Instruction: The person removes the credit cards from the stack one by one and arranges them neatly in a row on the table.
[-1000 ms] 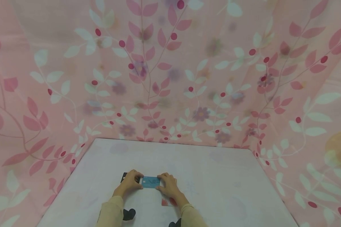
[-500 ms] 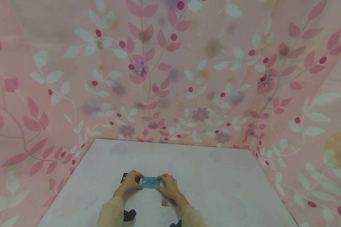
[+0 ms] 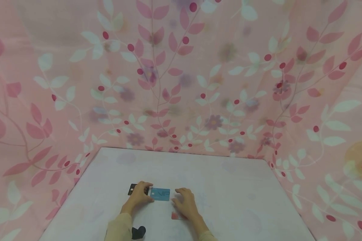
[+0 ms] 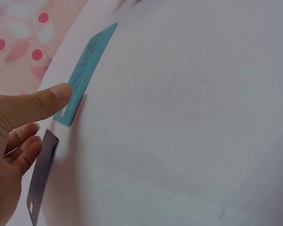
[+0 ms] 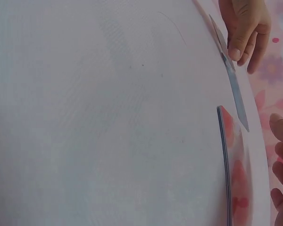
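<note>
A blue card (image 3: 160, 194) marked VIP lies face up on the white table. My left hand (image 3: 139, 193) holds it at its left end, thumb at the near corner and index finger at the far one; the left wrist view shows the thumb (image 4: 61, 92) on the card's edge. Partly hidden behind that hand is a black card (image 3: 132, 189) with a chip. My right hand (image 3: 185, 202) is just off the blue card's right end, fingers loosely bent and holding nothing. Partly beneath it in the head view lies a red and white card (image 3: 176, 216), with a thick striped edge in the right wrist view.
The white table (image 3: 229, 194) is bordered by pink floral cloth (image 3: 181, 100) at the back and sides. A black heart-shaped thing (image 3: 138, 232) shows beside the left sleeve (image 3: 119, 227).
My right hand has let go of the blue card's right end and moved a little to the right. The left hand stays at the card's left end.
</note>
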Available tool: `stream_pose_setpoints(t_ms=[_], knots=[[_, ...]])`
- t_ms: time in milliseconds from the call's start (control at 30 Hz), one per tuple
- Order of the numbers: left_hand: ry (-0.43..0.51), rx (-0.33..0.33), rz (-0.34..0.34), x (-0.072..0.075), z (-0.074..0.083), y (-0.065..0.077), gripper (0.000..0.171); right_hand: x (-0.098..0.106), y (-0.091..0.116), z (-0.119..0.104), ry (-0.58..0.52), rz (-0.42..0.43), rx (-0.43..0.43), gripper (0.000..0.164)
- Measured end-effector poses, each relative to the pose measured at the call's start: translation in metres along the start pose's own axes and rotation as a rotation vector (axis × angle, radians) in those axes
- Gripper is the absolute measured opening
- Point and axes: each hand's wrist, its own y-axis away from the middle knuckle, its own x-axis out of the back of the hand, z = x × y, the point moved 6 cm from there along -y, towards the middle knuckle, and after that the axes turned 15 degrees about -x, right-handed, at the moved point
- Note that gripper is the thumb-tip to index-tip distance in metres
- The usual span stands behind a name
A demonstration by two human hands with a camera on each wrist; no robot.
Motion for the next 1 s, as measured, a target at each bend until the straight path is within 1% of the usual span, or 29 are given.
stream_pose_setpoints(t_ms=[100, 200, 300, 433, 467, 500, 567, 633, 700, 800, 867, 933, 1000], knots=[[-0.005, -0.060, 0.068, 0.002, 0.012, 0.001, 0.059, 0.009, 0.004, 0.001, -0.021, 0.029, -0.014, 0.033], [-0.005, -0.117, 0.119, 0.000, 0.025, 0.003, 0.055, 0.015, 0.008, 0.003, -0.043, 0.046, -0.019, 0.032], [0.011, -0.131, 0.139, -0.009, 0.031, 0.008, 0.052, 0.017, 0.012, 0.005, -0.028, 0.046, -0.035, 0.030], [0.024, -0.164, 0.142, -0.022, 0.038, 0.016, 0.054, 0.020, 0.016, 0.009, -0.025, 0.022, -0.074, 0.029], [0.020, -0.184, 0.139, -0.026, 0.041, 0.017, 0.054, 0.021, 0.017, 0.010, -0.026, 0.015, -0.084, 0.029], [0.020, -0.201, 0.133, -0.029, 0.045, 0.019, 0.054, 0.023, 0.019, 0.011, -0.030, 0.011, -0.086, 0.029], [0.007, -0.212, 0.107, -0.036, 0.051, 0.023, 0.055, 0.027, 0.022, 0.013, -0.025, 0.013, -0.085, 0.030], [0.012, -0.208, 0.084, -0.043, 0.055, 0.026, 0.054, 0.031, 0.026, 0.015, -0.017, 0.030, -0.075, 0.031], [0.016, -0.208, 0.079, -0.049, 0.060, 0.029, 0.051, 0.036, 0.030, 0.017, -0.014, 0.064, -0.042, 0.032], [0.017, -0.217, 0.099, -0.058, 0.064, 0.033, 0.049, 0.042, 0.038, 0.020, 0.008, 0.127, 0.012, 0.033], [-0.002, -0.235, 0.117, -0.063, 0.067, 0.036, 0.050, 0.044, 0.043, 0.021, 0.022, 0.163, 0.038, 0.034], [-0.003, -0.228, 0.119, -0.068, 0.069, 0.039, 0.053, 0.046, 0.049, 0.025, 0.027, 0.177, 0.027, 0.035], [0.005, -0.214, 0.099, -0.073, 0.070, 0.042, 0.056, 0.047, 0.053, 0.028, 0.026, 0.176, 0.001, 0.036]])
